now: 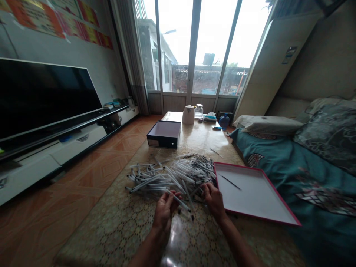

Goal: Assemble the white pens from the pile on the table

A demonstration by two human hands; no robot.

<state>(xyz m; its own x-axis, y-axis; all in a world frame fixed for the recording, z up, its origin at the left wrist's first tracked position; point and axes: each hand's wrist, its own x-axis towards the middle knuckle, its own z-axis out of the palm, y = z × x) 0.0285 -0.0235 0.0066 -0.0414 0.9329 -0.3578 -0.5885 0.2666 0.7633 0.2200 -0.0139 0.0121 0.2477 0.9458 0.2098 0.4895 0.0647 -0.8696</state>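
Observation:
A heap of white pens (172, 174) lies on the low patterned table (116, 226). My left hand (164, 211) is at the heap's near edge, fingers curled around one white pen (180, 203) that sticks out to the right. My right hand (213, 198) rests at the heap's right end, fingers bent down among the pens; what it holds is hidden. Just right of it lies a shallow white tray with a pink rim (280, 218), with one thin dark refill (231, 182) inside.
A dark open box (164, 134) stands farther back on the table, with a white kettle (188, 115), a glass jar (198, 111) and a blue bottle (224, 121) beyond. A teal-covered sofa (311, 178) runs along the right. A TV (41, 96) on its stand is at left.

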